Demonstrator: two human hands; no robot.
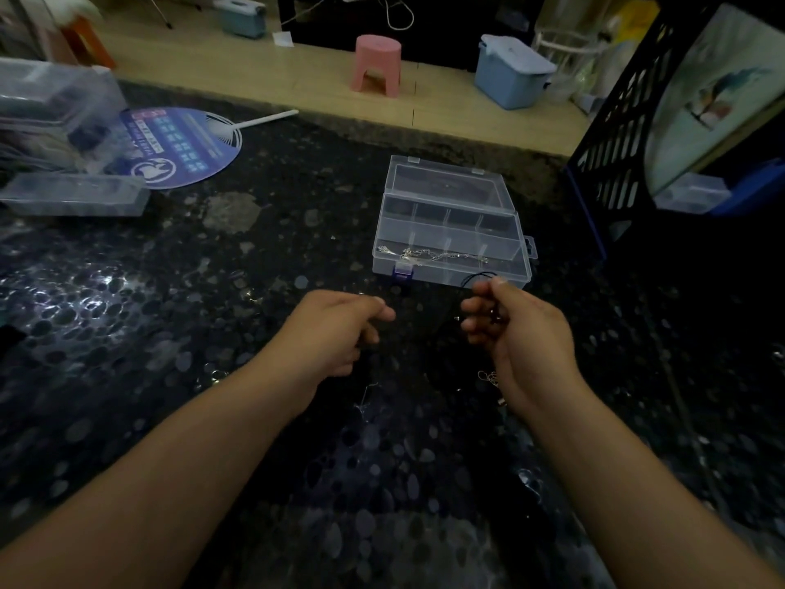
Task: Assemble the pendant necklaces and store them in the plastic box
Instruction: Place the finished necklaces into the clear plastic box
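Observation:
A clear plastic box (pixel 516 267) with its lid open stands on the dark table just beyond my hands. Silver chains (pixel 424 255) lie in its front compartments. My right hand (pixel 514 333) is closed on a thin black cord (pixel 475 279) that loops up above my thumb, close to the box's front edge. My left hand (pixel 340 329) has its fingers pinched together; whether it holds the cord's other end is hard to tell against the dark table. A small gold chain (pixel 488 378) lies on the table beside my right wrist.
A round blue fan (pixel 182 146) and clear plastic cases (pixel 72 199) lie at the table's far left. A black lattice crate (pixel 616 133) stands at the right edge. A pink stool (pixel 376 63) and a blue bin (pixel 509 72) sit on the floor beyond.

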